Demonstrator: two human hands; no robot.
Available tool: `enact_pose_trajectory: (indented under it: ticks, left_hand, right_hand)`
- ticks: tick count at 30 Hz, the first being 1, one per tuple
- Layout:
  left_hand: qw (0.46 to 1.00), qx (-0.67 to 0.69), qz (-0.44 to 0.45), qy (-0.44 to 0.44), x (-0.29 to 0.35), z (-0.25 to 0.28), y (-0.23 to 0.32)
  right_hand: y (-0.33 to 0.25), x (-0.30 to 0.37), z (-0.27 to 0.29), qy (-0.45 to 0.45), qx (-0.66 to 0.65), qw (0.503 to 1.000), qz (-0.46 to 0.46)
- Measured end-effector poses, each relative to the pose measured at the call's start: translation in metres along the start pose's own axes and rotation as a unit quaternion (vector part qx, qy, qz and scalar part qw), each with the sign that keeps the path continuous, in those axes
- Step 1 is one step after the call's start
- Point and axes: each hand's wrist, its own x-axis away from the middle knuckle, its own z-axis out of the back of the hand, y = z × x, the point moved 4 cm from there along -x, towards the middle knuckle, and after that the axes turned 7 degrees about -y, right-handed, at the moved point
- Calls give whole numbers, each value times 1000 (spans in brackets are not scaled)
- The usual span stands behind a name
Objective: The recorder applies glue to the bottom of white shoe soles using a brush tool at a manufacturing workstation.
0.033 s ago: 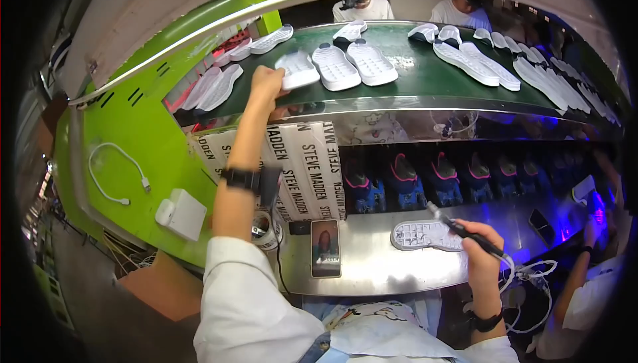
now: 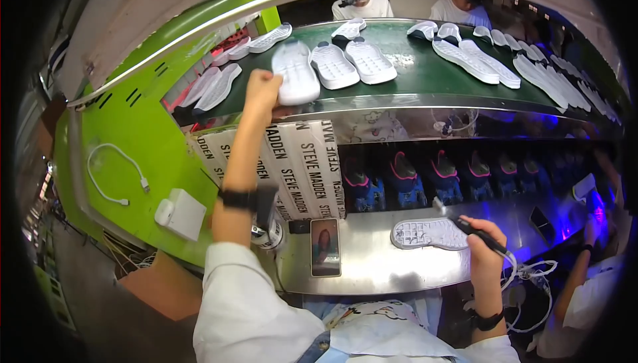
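Observation:
My left hand [image 2: 262,90] reaches up to the green conveyor belt [image 2: 412,74] and grips the heel end of a white shoe sole [image 2: 297,74], which lies lengthwise at the belt's near edge. My right hand [image 2: 484,246] holds a thin black brush tool [image 2: 473,232], its tip just over the right end of another white sole [image 2: 425,233]. That sole lies tread up on the steel bench [image 2: 379,263].
Several more white soles [image 2: 369,60] cover the belt. Dark shoes with pink trim [image 2: 405,177] fill the shelf below. A phone [image 2: 325,248] and tape roll [image 2: 267,235] lie on the bench. A white charger [image 2: 181,213] and cable [image 2: 113,170] sit on the green ledge. People [image 2: 362,7] work across the belt.
My left hand has turned the sole on the belt and drawn it toward the near edge. My right hand with the brush has shifted slightly lower over the bench sole.

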Motion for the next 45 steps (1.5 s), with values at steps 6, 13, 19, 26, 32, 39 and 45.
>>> enact_pose_trajectory:
  ticks: [6, 13, 19, 26, 32, 39, 45]
  left_hand:
    - [958, 89, -86, -260, 209, -63, 16]
    - [914, -340, -171, -143, 228, -136, -89]
    - [954, 196, 43, -224, 281, -154, -123]
    - [981, -11, -21, -193, 338, -88, -149]
    - [931, -328, -41, -156, 310, -39, -186]
    - [608, 655, 315, -320, 321, -181, -127]
    - [686, 601, 318, -259, 316, -182, -149]
  right_hand:
    - [0, -13, 13, 2, -139, 988, 66]
    - [4, 0, 13, 8, -105, 994, 4]
    - [84, -8, -7, 62, -52, 990, -118]
    - [133, 2, -20, 123, -306, 912, -245]
    - [117, 0, -21, 125, -294, 912, -259]
    - [96, -6, -45, 141, -248, 932, -222]
    - [45, 19, -75, -291, 344, 887, 99]
